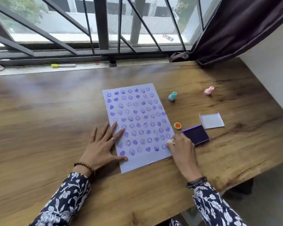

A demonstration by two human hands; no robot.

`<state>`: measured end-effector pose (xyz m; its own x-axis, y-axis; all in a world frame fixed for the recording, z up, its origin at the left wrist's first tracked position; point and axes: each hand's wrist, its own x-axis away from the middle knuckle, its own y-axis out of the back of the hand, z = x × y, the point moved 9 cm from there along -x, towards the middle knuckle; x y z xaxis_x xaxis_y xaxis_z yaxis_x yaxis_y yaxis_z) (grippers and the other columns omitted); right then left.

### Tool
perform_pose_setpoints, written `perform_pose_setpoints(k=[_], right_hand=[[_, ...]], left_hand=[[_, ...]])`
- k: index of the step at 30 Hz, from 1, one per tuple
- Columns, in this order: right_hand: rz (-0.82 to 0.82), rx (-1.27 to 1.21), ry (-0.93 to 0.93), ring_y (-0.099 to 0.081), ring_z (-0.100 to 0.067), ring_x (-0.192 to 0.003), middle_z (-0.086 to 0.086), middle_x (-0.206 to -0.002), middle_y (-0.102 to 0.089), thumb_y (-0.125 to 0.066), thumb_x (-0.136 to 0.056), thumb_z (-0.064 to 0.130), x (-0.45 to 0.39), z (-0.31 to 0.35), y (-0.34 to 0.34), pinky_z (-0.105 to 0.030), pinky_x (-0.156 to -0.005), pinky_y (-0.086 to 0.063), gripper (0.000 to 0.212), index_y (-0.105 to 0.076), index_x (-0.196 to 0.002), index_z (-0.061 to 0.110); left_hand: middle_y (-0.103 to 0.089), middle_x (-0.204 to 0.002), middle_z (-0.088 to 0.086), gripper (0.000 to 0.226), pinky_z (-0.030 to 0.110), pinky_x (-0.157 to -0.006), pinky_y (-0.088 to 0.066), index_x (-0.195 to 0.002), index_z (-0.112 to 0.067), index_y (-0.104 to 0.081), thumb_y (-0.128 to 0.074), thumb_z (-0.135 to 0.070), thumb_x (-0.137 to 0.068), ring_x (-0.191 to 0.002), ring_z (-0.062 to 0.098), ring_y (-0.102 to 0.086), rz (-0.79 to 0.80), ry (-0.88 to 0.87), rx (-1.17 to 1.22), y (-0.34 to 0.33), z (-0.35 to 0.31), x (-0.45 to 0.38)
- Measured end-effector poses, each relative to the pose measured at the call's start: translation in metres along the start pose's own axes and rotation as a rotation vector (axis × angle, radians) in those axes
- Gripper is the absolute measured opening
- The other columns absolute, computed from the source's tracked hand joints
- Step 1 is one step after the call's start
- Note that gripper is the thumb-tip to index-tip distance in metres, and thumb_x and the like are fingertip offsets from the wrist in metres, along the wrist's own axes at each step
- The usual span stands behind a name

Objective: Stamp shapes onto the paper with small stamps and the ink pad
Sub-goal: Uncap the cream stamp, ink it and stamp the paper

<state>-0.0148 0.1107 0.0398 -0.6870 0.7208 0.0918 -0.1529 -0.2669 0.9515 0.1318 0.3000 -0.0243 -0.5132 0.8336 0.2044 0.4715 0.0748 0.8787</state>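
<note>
Wooden table [39, 128] beside barred window [101, 26]

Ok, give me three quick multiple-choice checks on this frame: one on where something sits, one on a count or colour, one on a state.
1. Where is the ink pad?
A. Right of the paper, beside the right hand
B. On the windowsill
C. On top of the paper

2. How many stamps lie loose on the table, not in a hand?
A. One
B. Three
C. Five

3. What state is the ink pad in?
A. Lid shut
B. Open, lid set apart on the table
C. Upside down

Answers:
1. A: it lies off the paper at its right edge, next to the right hand.
2. B: a teal stamp, a pink stamp and a yellow stamp lie loose on the table; a fourth, the white stamp, is in the right hand.
3. B: the dark pad is exposed and the clear lid lies behind it.
</note>
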Motion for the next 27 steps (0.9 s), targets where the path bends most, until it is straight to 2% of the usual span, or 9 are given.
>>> perform_pose_setpoints(k=[3,5,7,9,11,13,21,24,27], right_hand=[[0.081,-0.162,-0.065,-0.061,-0.030,-0.078,-0.013,-0.080,-0.066,-0.065,-0.076,0.017,-0.009,-0.018,0.000,-0.034,-0.064,-0.042,0.014,-0.065,-0.078,0.004],[0.117,-0.532,-0.232,-0.063,-0.022,-0.069,-0.006,-0.068,-0.068,-0.072,-0.072,0.022,-0.013,-0.044,0.001,-0.031,-0.064,-0.047,0.012,-0.070,-0.072,0.011],[0.103,-0.977,-0.394,-0.060,-0.016,-0.065,-0.002,-0.064,-0.067,-0.072,-0.074,0.021,-0.015,-0.068,0.003,-0.030,-0.064,-0.049,0.009,-0.072,-0.070,0.013],[0.111,-1.309,-0.492,-0.059,-0.009,-0.060,0.002,-0.061,-0.068,-0.067,-0.079,0.012,-0.021,-0.084,0.007,-0.020,-0.060,-0.053,0.007,-0.071,-0.074,0.010],[0.145,-1.498,-0.524,-0.062,-0.004,-0.055,0.004,-0.058,-0.070,-0.061,-0.082,0.004,-0.027,-0.095,0.014,-0.013,-0.057,-0.055,0.010,-0.069,-0.077,0.006],[0.153,-1.597,-0.531,-0.064,-0.003,-0.055,0.003,-0.059,-0.071,-0.057,-0.083,0.002,-0.035,-0.107,0.021,-0.012,-0.056,-0.054,0.013,-0.068,-0.077,0.005],[0.236,-1.595,-0.477,-0.065,-0.007,-0.066,-0.002,-0.071,-0.071,-0.060,-0.082,0.003,-0.046,-0.136,0.014,-0.014,-0.061,-0.056,0.008,-0.067,-0.086,0.002],[0.193,-1.273,-0.384,-0.062,-0.014,-0.070,-0.006,-0.076,-0.065,-0.067,-0.077,0.003,-0.048,-0.139,0.017,-0.015,-0.059,-0.055,0.005,-0.068,-0.076,0.009],[0.113,-0.787,-0.228,-0.064,-0.022,-0.071,-0.005,-0.071,-0.068,-0.073,-0.072,0.017,-0.050,-0.134,0.027,-0.034,-0.066,-0.052,0.009,-0.067,-0.066,0.020]], left_hand=[[0.017,-0.148,-0.017,0.105,0.040,-0.111,0.020,-0.133,-0.052,0.005,-0.015,-0.097,-0.040,-0.137,0.008,0.020,0.002,0.004,0.047,0.004,-0.002,0.001],[0.015,-0.146,-0.020,0.102,0.046,-0.112,0.015,-0.134,-0.051,-0.004,-0.019,-0.096,-0.043,-0.137,0.009,0.020,-0.019,0.042,0.133,0.011,-0.005,-0.002],[0.001,-0.148,-0.019,0.096,0.047,-0.114,0.007,-0.134,-0.047,-0.019,-0.020,-0.093,-0.050,-0.139,0.010,0.010,-0.107,0.035,0.160,0.023,-0.022,-0.012],[-0.027,-0.148,-0.009,0.090,0.041,-0.114,-0.014,-0.133,-0.035,-0.035,-0.019,-0.087,-0.061,-0.140,0.016,-0.016,-0.161,-0.037,0.145,0.031,-0.062,-0.031],[-0.049,-0.136,0.000,0.066,0.032,-0.103,-0.033,-0.128,-0.025,-0.046,-0.036,-0.067,-0.078,-0.128,0.020,-0.041,-0.125,-0.084,0.224,0.026,-0.109,-0.057],[-0.053,-0.129,0.005,0.043,0.032,-0.096,-0.039,-0.127,-0.019,-0.047,-0.049,-0.038,-0.088,-0.120,0.022,-0.046,-0.038,-0.128,0.248,0.006,-0.152,-0.085],[-0.054,-0.112,0.015,0.023,0.035,-0.080,-0.042,-0.104,-0.007,-0.060,-0.055,-0.012,-0.083,-0.102,0.030,-0.054,-0.014,-0.087,0.125,-0.017,-0.195,-0.143],[-0.054,-0.118,0.010,0.029,0.035,-0.086,-0.043,-0.112,-0.013,-0.059,-0.057,-0.016,-0.083,-0.108,0.026,-0.051,-0.058,-0.075,0.197,-0.010,-0.188,-0.141],[-0.054,-0.120,0.008,0.037,0.034,-0.091,-0.040,-0.115,-0.019,-0.058,-0.061,-0.028,-0.079,-0.108,0.026,-0.047,-0.096,-0.160,0.187,-0.006,-0.193,-0.136]])
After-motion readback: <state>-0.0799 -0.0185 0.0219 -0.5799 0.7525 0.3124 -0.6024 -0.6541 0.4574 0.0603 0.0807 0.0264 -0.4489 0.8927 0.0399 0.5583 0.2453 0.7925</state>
